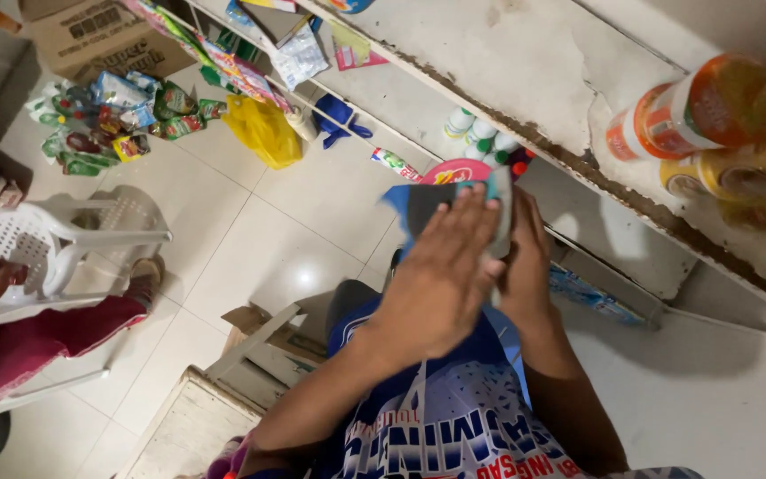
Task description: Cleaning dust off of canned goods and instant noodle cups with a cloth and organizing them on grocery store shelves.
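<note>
Blue-grey packet [441, 202] | pressed between left hand [436, 284] and right hand [525, 266]

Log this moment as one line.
left hand: flat on blue packet | right hand: behind packet | shelf ahead

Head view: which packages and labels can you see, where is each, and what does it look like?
Flat blue and grey packet: between both hands.
Orange-labelled round jar: lying on the white shelf, right.
Brown cardboard box: floor, top left.
Green and red snack packets: heaped beside it.
Yellow plastic bag: by the shelf.
</note>
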